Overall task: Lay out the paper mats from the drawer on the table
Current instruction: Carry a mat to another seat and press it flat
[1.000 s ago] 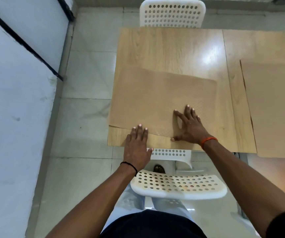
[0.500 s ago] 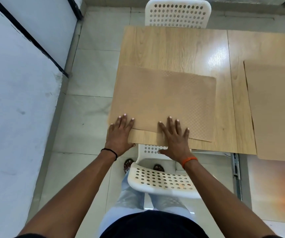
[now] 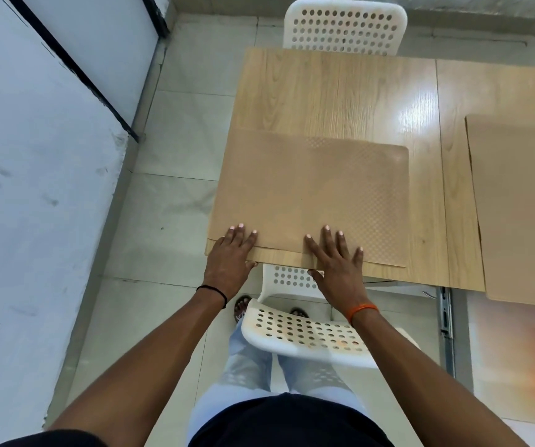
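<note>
A brown embossed paper mat point(image 3: 311, 198) lies flat on the near left part of the wooden table point(image 3: 333, 91). Its left edge runs close to the table's left edge. My left hand point(image 3: 232, 253) rests with straight fingers on the mat's near left corner. My right hand point(image 3: 337, 259) lies flat, fingers spread, on the mat's near edge, with the thumb at the table's front edge. A second brown paper mat point(image 3: 520, 201) lies on the table at the right, overhanging the near edge.
A white perforated chair point(image 3: 304, 333) stands between me and the table, its seat tucked underneath. Another white chair point(image 3: 345, 27) stands at the table's far side. A white wall point(image 3: 18, 188) runs along the left, with tiled floor between it and the table.
The mat has turned from skewed to nearly square with the table and slid toward the near edge. Both hands moved left and nearer along its near edge.
</note>
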